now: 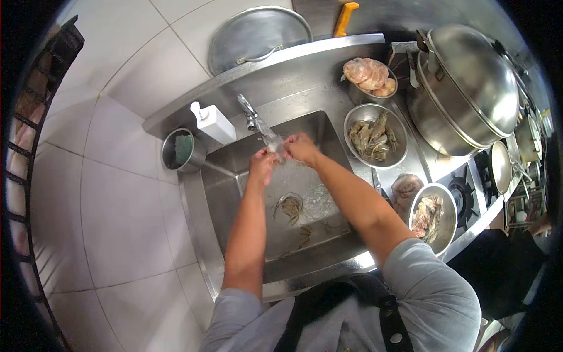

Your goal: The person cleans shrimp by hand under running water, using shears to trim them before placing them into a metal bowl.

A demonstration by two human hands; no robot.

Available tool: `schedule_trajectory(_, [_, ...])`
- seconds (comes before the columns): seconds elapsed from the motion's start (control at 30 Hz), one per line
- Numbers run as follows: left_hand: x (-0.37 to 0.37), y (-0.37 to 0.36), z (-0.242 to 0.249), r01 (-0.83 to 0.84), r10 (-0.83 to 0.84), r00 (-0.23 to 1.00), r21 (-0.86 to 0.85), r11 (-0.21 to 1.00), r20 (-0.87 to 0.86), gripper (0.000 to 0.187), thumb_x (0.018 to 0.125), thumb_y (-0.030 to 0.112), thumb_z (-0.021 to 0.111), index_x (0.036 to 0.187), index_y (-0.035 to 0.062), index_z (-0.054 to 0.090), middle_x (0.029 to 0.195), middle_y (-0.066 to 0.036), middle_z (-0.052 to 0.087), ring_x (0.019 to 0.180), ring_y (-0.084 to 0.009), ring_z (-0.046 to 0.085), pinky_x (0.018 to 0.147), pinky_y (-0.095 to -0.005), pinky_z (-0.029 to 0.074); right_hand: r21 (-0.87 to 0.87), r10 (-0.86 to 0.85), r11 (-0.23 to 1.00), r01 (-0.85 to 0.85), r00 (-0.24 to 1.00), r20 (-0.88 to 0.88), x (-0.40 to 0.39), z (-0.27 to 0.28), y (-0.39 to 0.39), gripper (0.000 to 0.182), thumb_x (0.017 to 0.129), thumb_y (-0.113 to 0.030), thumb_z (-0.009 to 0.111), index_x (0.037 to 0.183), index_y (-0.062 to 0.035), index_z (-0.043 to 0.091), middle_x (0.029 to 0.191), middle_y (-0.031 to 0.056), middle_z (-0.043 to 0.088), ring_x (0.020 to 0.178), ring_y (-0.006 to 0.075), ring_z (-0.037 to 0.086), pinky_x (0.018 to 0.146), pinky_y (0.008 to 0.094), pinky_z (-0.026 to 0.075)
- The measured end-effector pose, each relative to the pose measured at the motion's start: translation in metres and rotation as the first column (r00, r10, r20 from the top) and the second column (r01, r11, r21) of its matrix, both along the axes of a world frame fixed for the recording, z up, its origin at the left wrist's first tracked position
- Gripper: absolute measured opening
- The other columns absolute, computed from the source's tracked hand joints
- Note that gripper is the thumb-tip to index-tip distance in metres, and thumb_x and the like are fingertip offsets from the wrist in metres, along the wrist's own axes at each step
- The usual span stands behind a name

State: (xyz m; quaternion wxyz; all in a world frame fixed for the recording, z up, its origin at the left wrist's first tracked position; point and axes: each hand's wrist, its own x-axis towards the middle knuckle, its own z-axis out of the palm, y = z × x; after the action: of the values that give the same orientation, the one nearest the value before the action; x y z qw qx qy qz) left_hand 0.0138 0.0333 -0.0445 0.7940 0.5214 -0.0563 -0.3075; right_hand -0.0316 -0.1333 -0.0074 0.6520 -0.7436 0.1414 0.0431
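Observation:
Both my hands are raised over the steel sink [325, 132], under water running from the faucet [248, 110]. My left hand [263, 165] has its fingers closed near the stream. Close beside it, my right hand [301, 148] is pinched, its fingertips meeting the left ones in the splash. What lies between the fingers is blurred by the water. Below, shrimp [290, 207] and loose scraps lie around the drain. A bowl of whole shrimp [375, 138] stands on the counter right of the sink.
A white pump bottle [214, 124] and a steel pot with a green scouring pad [183, 148] stand left. Rightward are a container of bagged food [368, 75], another food bowl [450, 226], a knife [378, 183], a large steamer [463, 88] and a gas burner [461, 193].

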Motion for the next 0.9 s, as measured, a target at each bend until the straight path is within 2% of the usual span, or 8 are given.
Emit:
schedule_trajectory(0.07, [-0.007,-0.006,0.002,-0.059,0.057,0.998,0.124,0.991,0.014,0.025,0.079,0.001,0.06,0.104,-0.0009,0.059,0.093,-0.007,0.064,0.081,-0.0158,0.063,0.073,-0.0293,0.05,0.004,-0.006,1.0,0.006,0.999,-0.034,-0.003,-0.001,0.0,0.016,0.078,-0.017,0.06,0.072,-0.0026,0.065,0.058,0.006,0.06,0.056,0.0163,0.058,0.055,0.0336,0.046])
schedule_trajectory(0.13, [-0.015,-0.01,0.013,-0.117,0.112,0.993,0.246,0.962,0.035,0.026,0.078,0.001,0.061,0.104,-0.0008,0.059,0.093,-0.007,0.064,0.081,-0.0152,0.062,0.071,-0.0286,0.05,-0.414,0.084,0.91,-0.024,0.988,0.128,-0.005,-0.007,0.0,0.02,0.078,-0.02,0.06,0.072,-0.0017,0.064,0.061,0.007,0.061,0.057,0.0158,0.058,0.056,0.0348,0.046])
schedule_trajectory(0.17, [-0.019,-0.011,0.018,-0.131,0.121,0.991,0.253,0.959,0.056,0.026,0.078,0.001,0.062,0.104,-0.0005,0.059,0.092,-0.006,0.064,0.08,-0.0143,0.062,0.07,-0.0277,0.049,-0.414,0.083,0.91,-0.024,0.989,0.125,-0.006,-0.01,-0.002,0.02,0.078,-0.02,0.06,0.072,-0.0017,0.064,0.061,0.007,0.061,0.057,0.0158,0.058,0.056,0.0348,0.046])
schedule_trajectory(0.27, [-0.021,-0.009,0.023,-0.107,0.05,0.985,0.358,0.927,0.164,0.027,0.077,0.004,0.065,0.103,0.0004,0.06,0.09,-0.005,0.065,0.078,-0.0126,0.061,0.068,-0.026,0.048,-0.366,0.149,0.927,-0.075,0.972,0.18,-0.008,-0.009,-0.003,0.025,0.078,-0.024,0.058,0.07,0.0002,0.062,0.063,0.0141,0.062,0.058,0.0236,0.06,0.058,0.0396,0.046])
schedule_trajectory(0.33, [-0.022,-0.012,0.027,-0.077,-0.038,0.97,0.457,0.886,0.239,0.027,0.077,0.005,0.067,0.103,0.0008,0.06,0.089,-0.004,0.064,0.077,-0.0117,0.06,0.067,-0.0253,0.047,-0.611,0.328,0.78,-0.136,0.92,0.214,-0.009,0.003,-0.002,0.028,0.078,-0.025,0.056,0.071,0.0015,0.063,0.069,0.0231,0.062,0.063,0.0365,0.061,0.062,0.0455,0.047])
schedule_trajectory(0.43, [-0.019,-0.02,0.024,-0.234,0.075,0.938,0.457,0.858,0.339,0.025,0.077,0.008,0.069,0.1,0.0023,0.06,0.086,-0.002,0.064,0.074,-0.0103,0.059,0.063,-0.0251,0.045,-0.632,0.205,0.775,-0.013,0.951,0.231,-0.012,0.012,0.008,0.027,0.078,-0.023,0.054,0.071,0.0015,0.064,0.074,0.0276,0.06,0.071,0.0455,0.058,0.066,0.0507,0.047])
schedule_trajectory(0.53, [-0.02,-0.024,0.028,-0.317,0.15,0.92,0.465,0.826,0.361,0.026,0.069,0.007,0.074,0.091,0.0017,0.06,0.077,-0.003,0.063,0.068,-0.0111,0.058,0.059,-0.0254,0.046,-0.676,0.223,0.736,-0.013,0.948,0.225,-0.013,0.019,0.009,0.026,0.078,-0.021,0.053,0.072,0.0017,0.065,0.077,0.0277,0.061,0.075,0.0455,0.06,0.07,0.0512,0.048])
schedule_trajectory(0.9, [-0.018,-0.031,-0.005,-0.447,0.402,0.893,0.312,0.838,0.201,0.014,0.079,0.002,0.063,0.092,-0.0003,0.06,0.083,-0.006,0.064,0.062,-0.0128,0.059,0.055,-0.0264,0.047,-0.661,0.008,0.744,0.097,0.988,0.154,-0.01,0.009,0.016,0.026,0.079,-0.02,0.054,0.074,0.0016,0.068,0.079,0.0266,0.063,0.077,0.0427,0.063,0.075,0.0481,0.05])
